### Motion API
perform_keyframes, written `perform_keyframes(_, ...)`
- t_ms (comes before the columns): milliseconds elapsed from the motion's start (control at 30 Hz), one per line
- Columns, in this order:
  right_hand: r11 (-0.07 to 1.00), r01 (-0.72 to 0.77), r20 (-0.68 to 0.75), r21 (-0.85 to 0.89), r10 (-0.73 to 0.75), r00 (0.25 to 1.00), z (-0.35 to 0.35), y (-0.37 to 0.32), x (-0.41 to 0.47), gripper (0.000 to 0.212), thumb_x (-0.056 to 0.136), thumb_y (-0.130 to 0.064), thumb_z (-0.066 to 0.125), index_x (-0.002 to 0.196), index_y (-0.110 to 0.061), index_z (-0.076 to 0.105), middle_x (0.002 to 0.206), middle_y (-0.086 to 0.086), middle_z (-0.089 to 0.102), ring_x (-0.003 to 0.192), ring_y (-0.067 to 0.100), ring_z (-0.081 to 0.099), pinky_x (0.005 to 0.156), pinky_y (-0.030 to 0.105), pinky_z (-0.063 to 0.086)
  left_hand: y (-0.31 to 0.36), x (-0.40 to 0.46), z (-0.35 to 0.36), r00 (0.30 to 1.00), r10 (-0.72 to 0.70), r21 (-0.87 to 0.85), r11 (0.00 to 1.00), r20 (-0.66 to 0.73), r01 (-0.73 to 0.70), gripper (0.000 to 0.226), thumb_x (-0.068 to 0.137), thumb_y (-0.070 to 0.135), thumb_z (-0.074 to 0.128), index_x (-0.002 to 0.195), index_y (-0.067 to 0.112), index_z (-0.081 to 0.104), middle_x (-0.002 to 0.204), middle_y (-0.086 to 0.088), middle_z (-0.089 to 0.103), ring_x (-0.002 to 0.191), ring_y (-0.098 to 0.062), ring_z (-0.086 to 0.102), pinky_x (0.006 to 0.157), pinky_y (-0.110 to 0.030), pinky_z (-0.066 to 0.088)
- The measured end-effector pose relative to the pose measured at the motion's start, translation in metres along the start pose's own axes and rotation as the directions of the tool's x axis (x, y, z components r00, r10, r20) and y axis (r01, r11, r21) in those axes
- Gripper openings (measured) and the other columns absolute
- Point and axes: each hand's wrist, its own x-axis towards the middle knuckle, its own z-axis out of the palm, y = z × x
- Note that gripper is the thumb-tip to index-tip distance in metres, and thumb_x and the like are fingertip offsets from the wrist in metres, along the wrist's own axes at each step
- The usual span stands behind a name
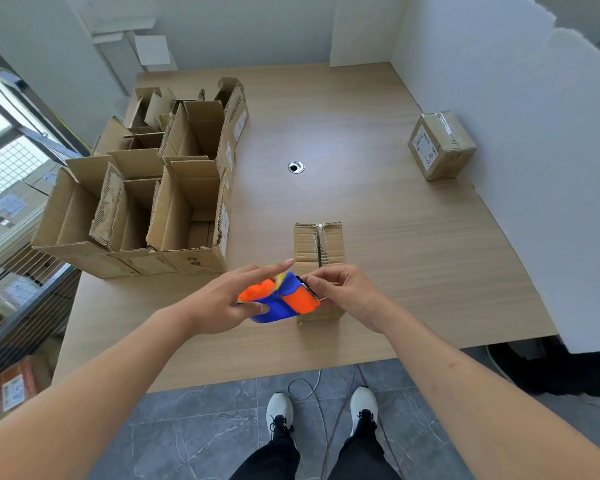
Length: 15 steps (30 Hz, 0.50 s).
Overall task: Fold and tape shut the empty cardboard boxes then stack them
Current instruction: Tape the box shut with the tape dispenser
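Left hand (222, 303) grips 1 tape dispenser (279, 299); right hand (347, 292) pinches its tape end above 1 folded box (319, 244); 1 taped box (440, 143) sits apart on the worktop (361, 133).

Blue-and-orange tape dispenser (279, 299), brown boxes (136, 202)

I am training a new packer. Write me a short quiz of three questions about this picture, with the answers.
1. True or false: the box in front of the person has its top flaps folded shut.
2. Which hand holds the blue and orange tape dispenser by its body?
3. Multiple choice: the sealed box far right on the table is
A. stacked on another box
B. standing alone
C. open

Key:
1. True.
2. The left hand; the right hand pinches at the toothed blade.
3. B.
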Motion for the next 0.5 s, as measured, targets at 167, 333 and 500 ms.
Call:
perform_keyframes(167, 1.0, -0.021, -0.023, -0.01, 0.021, 1.0, -0.003, 0.004, 0.0, 0.027, 0.092, -0.022, 0.073, 0.107, 0.001, 0.075, 0.097, 0.016, 0.075, 0.086, 0.02, 0.069, 0.075, 0.036, 0.061, 0.005, 0.0, 0.001, 1.0, 0.012, 0.017, 1.0, 0.009, -0.012, 0.086, 0.096, 0.011, 0.069, 0.153, 0.059, 0.025, 0.126, 0.008, 0.057, 0.117, -0.017, 0.054, 0.1, -0.041, 0.046)
perform_keyframes(333, 0.999, 0.027, -0.169, -0.04, -0.033, 0.985, 0.0, 0.005, -0.003, 0.006, 0.091, -0.016, 0.076, 0.095, -0.015, 0.081, 0.094, 0.01, 0.077, 0.084, 0.017, 0.071, 0.071, 0.035, 0.061, 0.005, 0.003, 0.005, 0.999, 0.013, 0.034, 0.999, 0.04, -0.014, 0.079, 0.099, 0.015, 0.065, 0.152, 0.06, 0.028, 0.123, 0.008, 0.057, 0.11, -0.019, 0.056, 0.097, -0.046, 0.047)
perform_keyframes(500, 0.995, 0.05, -0.279, -0.091, -0.073, 0.957, -0.003, 0.017, -0.008, 0.017, 0.09, -0.004, 0.075, 0.094, -0.019, 0.082, 0.092, 0.002, 0.08, 0.087, 0.016, 0.074, 0.077, 0.031, 0.06, 0.011, 0.011, 0.012, 0.991, -0.015, 0.126, 0.992, 0.132, -0.001, 0.068, 0.107, 0.027, 0.051, 0.15, 0.067, 0.018, 0.118, 0.006, 0.05, 0.104, -0.017, 0.051, 0.098, -0.042, 0.044)
